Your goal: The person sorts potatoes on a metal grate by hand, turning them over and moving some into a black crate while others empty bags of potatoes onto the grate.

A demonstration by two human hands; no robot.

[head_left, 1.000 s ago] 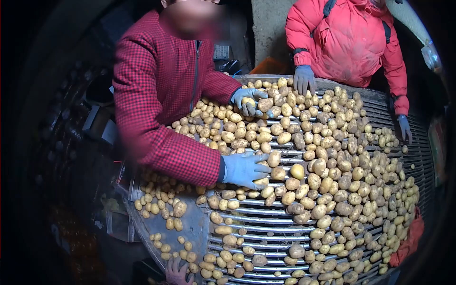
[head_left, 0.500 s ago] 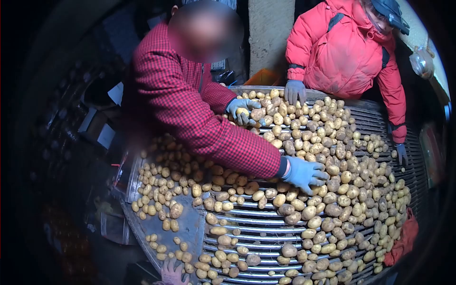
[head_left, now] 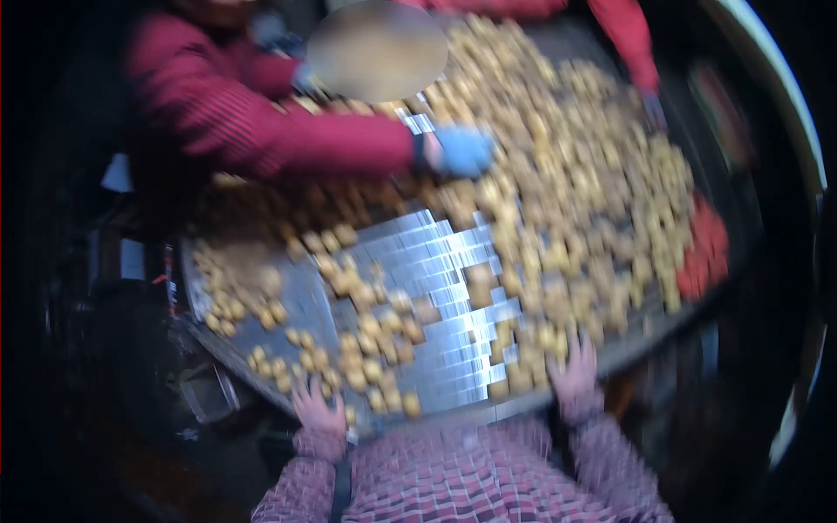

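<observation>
At the near edge of the slatted metal table [head_left: 445,261], my left hand [head_left: 318,407] lies with its fingers spread beside some potatoes [head_left: 355,370]. My right hand [head_left: 575,375] reaches over the same edge farther right, fingers apart, touching or close to the large heap of potatoes [head_left: 558,200]. Neither hand shows anything held. The view is smeared by motion, so contact with single potatoes cannot be made out.
Across the table at the left, a co-worker's checked sleeve [head_left: 323,144] ends in a blue glove [head_left: 465,151] over the potatoes. Another person's red sleeve [head_left: 626,44] reaches in at the top right. A red cloth [head_left: 704,248] lies on the right rim.
The view has tilted down, and both my hands and sleeves now show at the near edge; before, only one hand showed at the bottom. The co-worker's blue glove appears higher and farther left.
</observation>
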